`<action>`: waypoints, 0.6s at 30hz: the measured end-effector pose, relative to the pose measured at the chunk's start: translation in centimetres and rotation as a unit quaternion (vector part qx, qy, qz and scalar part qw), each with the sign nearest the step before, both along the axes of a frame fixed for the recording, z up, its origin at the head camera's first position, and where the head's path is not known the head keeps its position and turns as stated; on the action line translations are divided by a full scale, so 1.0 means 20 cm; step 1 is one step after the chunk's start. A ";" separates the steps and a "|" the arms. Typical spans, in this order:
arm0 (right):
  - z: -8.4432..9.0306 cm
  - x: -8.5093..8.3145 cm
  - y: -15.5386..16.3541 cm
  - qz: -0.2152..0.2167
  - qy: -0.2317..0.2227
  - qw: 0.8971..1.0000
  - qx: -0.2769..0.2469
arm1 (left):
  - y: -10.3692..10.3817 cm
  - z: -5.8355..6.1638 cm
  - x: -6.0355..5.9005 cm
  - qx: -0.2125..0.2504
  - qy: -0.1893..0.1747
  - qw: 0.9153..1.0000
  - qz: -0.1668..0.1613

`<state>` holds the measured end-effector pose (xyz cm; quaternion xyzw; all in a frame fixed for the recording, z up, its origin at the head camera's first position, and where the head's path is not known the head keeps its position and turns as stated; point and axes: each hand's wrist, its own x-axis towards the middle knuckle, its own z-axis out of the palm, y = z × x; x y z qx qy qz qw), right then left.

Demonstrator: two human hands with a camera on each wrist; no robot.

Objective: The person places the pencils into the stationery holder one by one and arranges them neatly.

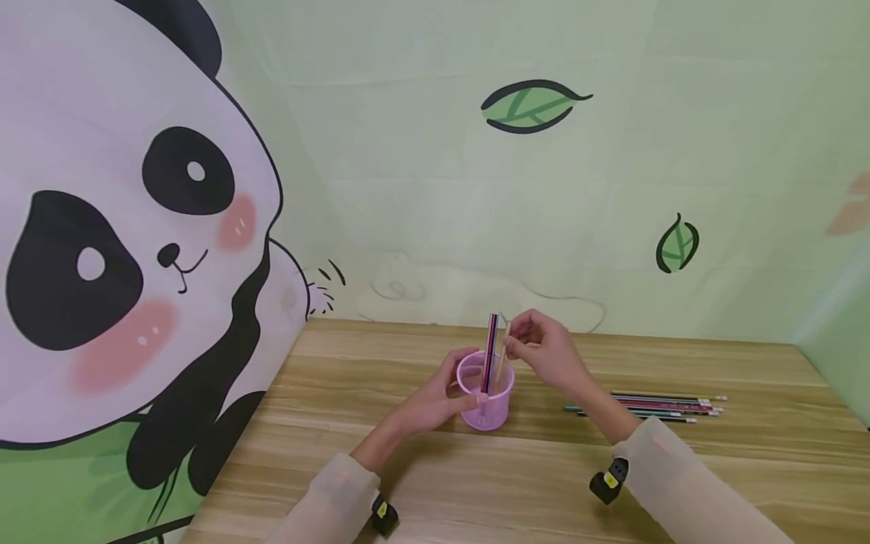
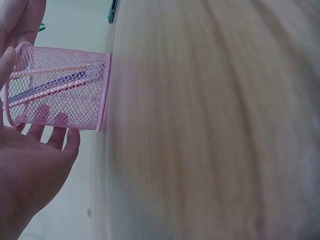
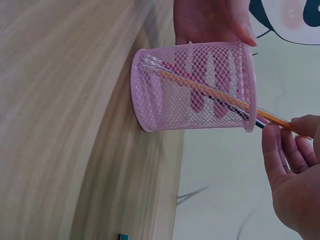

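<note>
A pink mesh cup [image 1: 492, 414] stands upright on the wood-grained surface [image 1: 476, 483], between the person's two hands; the left hand [image 1: 438, 397] holds it from the side, its thumb near the front of the rim and its other fingers spread along the mesh on the far side, as both wrist views show; the right hand [image 1: 544, 351] is above the rim on the other side, thumb and fingers pinching an orange pencil [image 3: 220, 95] near its upper end; the lower part of that pencil is inside the cup, slanting down towards the base, and shows through the mesh.

Beside it in the cup lean dark and reddish pencils [image 1: 491, 347], their upper ends rising above the rim; to the right of the cup, well apart from it, a bunch of loose pencils [image 1: 669, 406] lies flat on the surface, dark, red and green ones roughly side by side, partly covered by the right forearm; small black devices [image 1: 608, 481] sit at both wrists, by the pale sleeves [image 1: 686, 483]; behind the surface hangs a pale green backdrop [image 1: 408, 151], printed with a large panda [image 1: 204, 174] at the left and green leaves [image 1: 530, 108].
</note>
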<state>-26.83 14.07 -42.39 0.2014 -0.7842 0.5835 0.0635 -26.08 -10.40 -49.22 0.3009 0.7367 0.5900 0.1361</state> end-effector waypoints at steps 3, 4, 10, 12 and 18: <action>-0.02 0.00 -0.01 0.003 0.005 1.000 0.004 | 0.00 0.00 0.00 -0.001 0.000 1.000 0.000; -0.03 0.00 -0.01 0.003 0.006 1.000 0.006 | 0.00 0.00 0.00 -0.002 0.000 1.000 0.001; -0.07 0.00 -0.02 -0.015 0.017 0.999 0.042 | 0.00 -0.01 0.00 0.006 -0.001 1.000 0.003; -0.07 0.01 -0.02 -0.018 0.019 0.998 0.058 | 0.00 -0.01 0.00 0.009 -0.001 1.000 0.003; -0.10 0.01 0.02 -0.013 0.020 0.995 0.094 | 0.00 0.00 0.01 0.006 -0.005 1.000 0.008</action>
